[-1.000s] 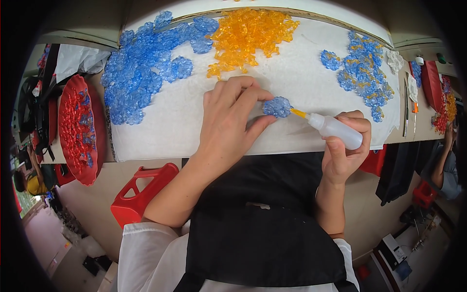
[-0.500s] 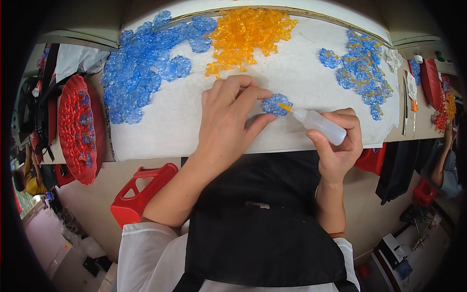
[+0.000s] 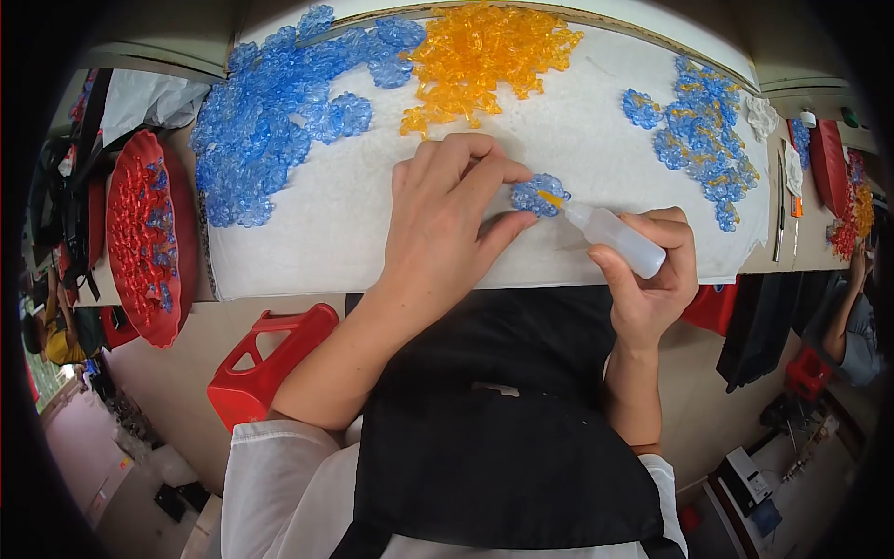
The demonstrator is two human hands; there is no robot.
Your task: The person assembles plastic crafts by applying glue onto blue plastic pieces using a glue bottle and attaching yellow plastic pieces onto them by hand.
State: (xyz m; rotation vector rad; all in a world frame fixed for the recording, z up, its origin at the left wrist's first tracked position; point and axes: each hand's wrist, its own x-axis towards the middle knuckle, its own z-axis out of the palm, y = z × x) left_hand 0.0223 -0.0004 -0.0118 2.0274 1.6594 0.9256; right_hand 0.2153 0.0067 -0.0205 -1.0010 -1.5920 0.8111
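Note:
A clear blue plastic flower lies on the white cloth in front of me. Thumb and index finger of my left hand grip its left edge. On top of the flower sits a slim orange piece. My right hand is wrapped round a small translucent squeeze bottle, tilted so that its nozzle points at the orange piece. Whether the tip touches that piece, I cannot tell.
Blue flowers are heaped at the far left, beside a pile of orange pieces. Blue flowers with orange on them lie at the right. A red tray stands left, a red stool below; another person's arm shows far right.
The whole view has shifted slightly. Both hands keep their grips, and the nozzle stays close to the orange piece on the flower.

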